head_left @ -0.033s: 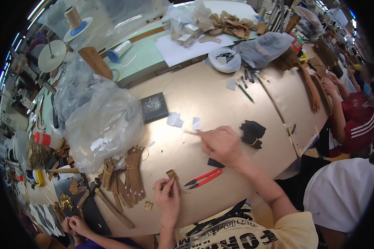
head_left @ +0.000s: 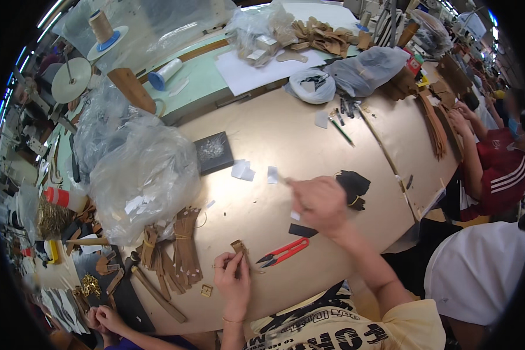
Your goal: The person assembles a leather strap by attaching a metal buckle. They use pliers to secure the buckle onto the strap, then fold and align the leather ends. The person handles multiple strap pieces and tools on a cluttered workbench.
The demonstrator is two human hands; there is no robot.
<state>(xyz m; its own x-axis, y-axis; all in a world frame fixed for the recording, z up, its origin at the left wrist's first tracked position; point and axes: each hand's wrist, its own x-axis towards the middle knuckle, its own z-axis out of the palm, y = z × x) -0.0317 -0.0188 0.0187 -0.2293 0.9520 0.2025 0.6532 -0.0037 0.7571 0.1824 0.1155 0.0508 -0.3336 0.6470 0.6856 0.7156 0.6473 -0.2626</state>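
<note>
My left hand (head_left: 233, 276) pinches a short brown leather strap (head_left: 238, 247), upright near the table's front edge. Farther right, my right hand (head_left: 321, 202) is closed over the table, with a thin, blurred thing at its fingertips that I cannot make out. Beneath its palm a small white slip (head_left: 296, 215) shows, close to a black strip (head_left: 302, 230). Red-handled thread snips (head_left: 283, 253) lie between the hands. A square gold buckle (head_left: 206, 290) rests left of my left wrist. Another white slip (head_left: 272, 174) is just beyond my right fingers.
Bundled brown straps (head_left: 185, 239) and a hammer (head_left: 157, 291) lie at left, below a clear plastic bag (head_left: 146, 181). A dark block (head_left: 214, 153) stands farther back. Black pieces (head_left: 352, 186) are bundled at right. Co-workers sit on both sides; one's hands (head_left: 104, 318) are at lower left.
My right hand has moved right and slightly toward me, away from the white slips. Another slip now shows below it. My left hand stays on the strap.
</note>
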